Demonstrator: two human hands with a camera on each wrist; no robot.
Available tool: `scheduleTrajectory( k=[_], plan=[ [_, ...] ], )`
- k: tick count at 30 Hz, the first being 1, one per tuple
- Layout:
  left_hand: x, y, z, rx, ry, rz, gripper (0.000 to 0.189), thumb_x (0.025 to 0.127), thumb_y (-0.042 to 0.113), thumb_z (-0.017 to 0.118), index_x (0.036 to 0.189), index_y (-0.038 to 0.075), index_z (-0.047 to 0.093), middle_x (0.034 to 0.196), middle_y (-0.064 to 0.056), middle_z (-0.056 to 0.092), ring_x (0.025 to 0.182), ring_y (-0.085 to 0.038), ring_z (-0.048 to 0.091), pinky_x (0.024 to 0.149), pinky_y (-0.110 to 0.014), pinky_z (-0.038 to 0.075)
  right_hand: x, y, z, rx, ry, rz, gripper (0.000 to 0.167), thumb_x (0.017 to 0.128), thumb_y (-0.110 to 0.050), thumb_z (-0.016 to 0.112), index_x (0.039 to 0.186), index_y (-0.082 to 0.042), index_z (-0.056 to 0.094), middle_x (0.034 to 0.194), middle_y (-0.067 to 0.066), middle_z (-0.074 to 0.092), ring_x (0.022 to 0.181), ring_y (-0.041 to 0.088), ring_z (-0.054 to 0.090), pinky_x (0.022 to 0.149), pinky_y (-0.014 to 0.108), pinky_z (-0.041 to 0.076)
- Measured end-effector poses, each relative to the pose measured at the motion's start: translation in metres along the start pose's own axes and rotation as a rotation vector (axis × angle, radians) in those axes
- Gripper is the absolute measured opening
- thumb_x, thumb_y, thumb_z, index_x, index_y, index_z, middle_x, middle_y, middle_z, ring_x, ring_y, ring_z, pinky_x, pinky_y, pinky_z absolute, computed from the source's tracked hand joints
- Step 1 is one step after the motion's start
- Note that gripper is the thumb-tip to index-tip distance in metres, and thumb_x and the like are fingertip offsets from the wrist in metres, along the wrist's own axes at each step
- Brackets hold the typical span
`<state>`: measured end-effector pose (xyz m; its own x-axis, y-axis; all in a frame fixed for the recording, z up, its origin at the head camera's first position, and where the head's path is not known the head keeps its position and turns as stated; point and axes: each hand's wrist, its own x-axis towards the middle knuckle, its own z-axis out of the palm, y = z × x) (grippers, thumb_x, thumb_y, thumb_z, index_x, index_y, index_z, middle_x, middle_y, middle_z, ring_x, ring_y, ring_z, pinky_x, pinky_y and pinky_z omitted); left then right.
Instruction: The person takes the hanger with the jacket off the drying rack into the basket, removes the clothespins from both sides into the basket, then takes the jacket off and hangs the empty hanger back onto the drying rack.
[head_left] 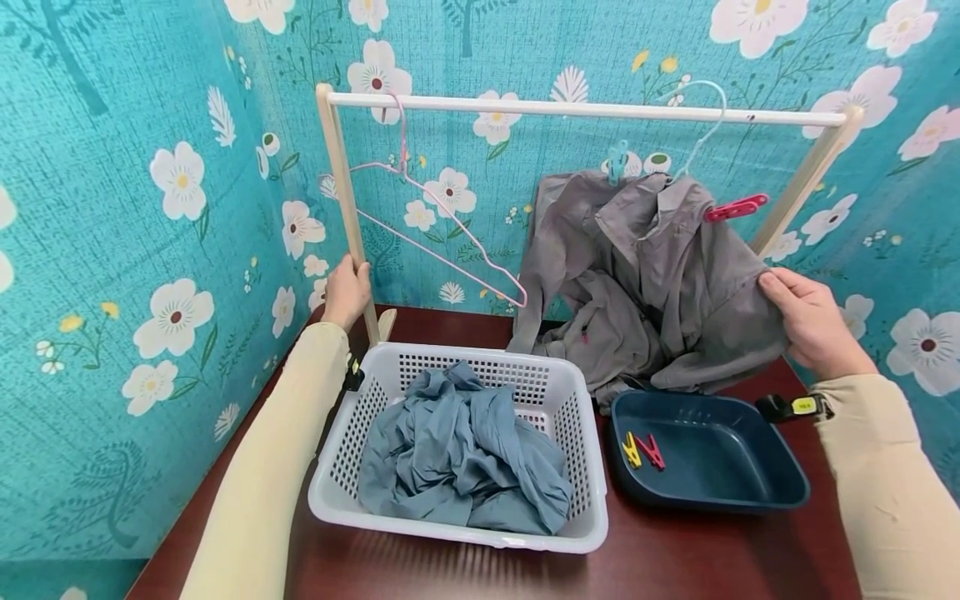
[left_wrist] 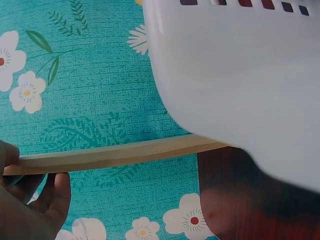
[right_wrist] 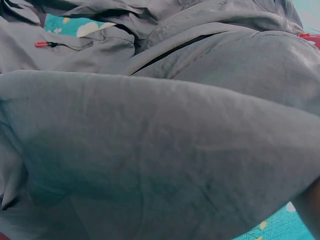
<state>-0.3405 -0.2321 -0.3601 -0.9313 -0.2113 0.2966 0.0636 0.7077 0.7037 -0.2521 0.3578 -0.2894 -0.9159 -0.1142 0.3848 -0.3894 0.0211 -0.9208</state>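
A grey jacket [head_left: 660, 275] hangs from a light blue hanger [head_left: 708, 137] on the right part of the rack's white rail [head_left: 585, 108]. A blue clothespin [head_left: 617, 162] and a red clothespin [head_left: 737, 207] are clipped at its top. At the jacket's right side, my right hand [head_left: 813, 321] pinches the fabric, which fills most of the right wrist view. My left hand [head_left: 347, 292] grips the rack's left wooden post [head_left: 341, 175]; in the left wrist view the fingers [left_wrist: 61, 195] lie against that post.
A pink hanger [head_left: 450, 212] hangs on the rail's left part. In front stands a white basket [head_left: 450, 537] holding crumpled blue-grey cloth [head_left: 465, 450]. Beside it, a dark blue tray [head_left: 750, 496] holds a yellow clothespin [head_left: 632, 450] and a red one [head_left: 651, 452]. Flowered fabric [head_left: 180, 317] surrounds the table.
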Motion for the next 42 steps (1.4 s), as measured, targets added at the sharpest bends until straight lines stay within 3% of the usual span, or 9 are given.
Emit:
scheduleTrajectory(
  k=[12,23,33,42],
  plan=[
    [0.0,-0.003,0.001,-0.019,0.004,-0.003,0.037,0.104,0.032,0.032,0.108,-0.001,0.049,0.09,-0.019,0.051,0.083,-0.035,0.055,0.071,-0.047,0.046,-0.001,0.002,0.003,-0.006,-0.088,0.013,0.025,0.1,-0.006,0.045,0.1,-0.009,0.07,0.08,0.0,0.058,0.064,0.009,0.053,0.052,0.021,0.043],
    [0.0,-0.001,0.0,-0.005,0.004,0.0,0.036,0.104,0.031,0.032,0.108,-0.001,0.049,0.09,-0.019,0.051,0.082,-0.035,0.055,0.071,-0.047,0.046,-0.01,0.004,0.001,-0.172,-0.142,0.112,0.022,0.1,-0.013,0.047,0.097,-0.008,0.068,0.078,0.001,0.055,0.064,0.012,0.051,0.053,0.024,0.043],
    [0.0,0.0,-0.001,0.0,0.008,-0.002,0.035,0.104,0.031,0.033,0.108,0.0,0.048,0.09,-0.019,0.051,0.082,-0.035,0.055,0.07,-0.047,0.046,-0.013,0.007,-0.007,-0.323,-0.245,0.113,0.028,0.101,-0.008,0.043,0.102,-0.008,0.07,0.085,-0.002,0.061,0.073,0.011,0.054,0.06,0.023,0.048],
    [0.0,-0.001,0.0,0.006,0.011,0.007,0.034,0.104,0.03,0.033,0.106,-0.001,0.048,0.089,-0.018,0.051,0.083,-0.035,0.054,0.072,-0.048,0.045,-0.015,0.014,-0.018,-0.193,-0.419,0.12,0.034,0.101,0.001,0.036,0.104,-0.003,0.07,0.09,-0.001,0.066,0.075,0.01,0.059,0.063,0.023,0.05]
  ],
)
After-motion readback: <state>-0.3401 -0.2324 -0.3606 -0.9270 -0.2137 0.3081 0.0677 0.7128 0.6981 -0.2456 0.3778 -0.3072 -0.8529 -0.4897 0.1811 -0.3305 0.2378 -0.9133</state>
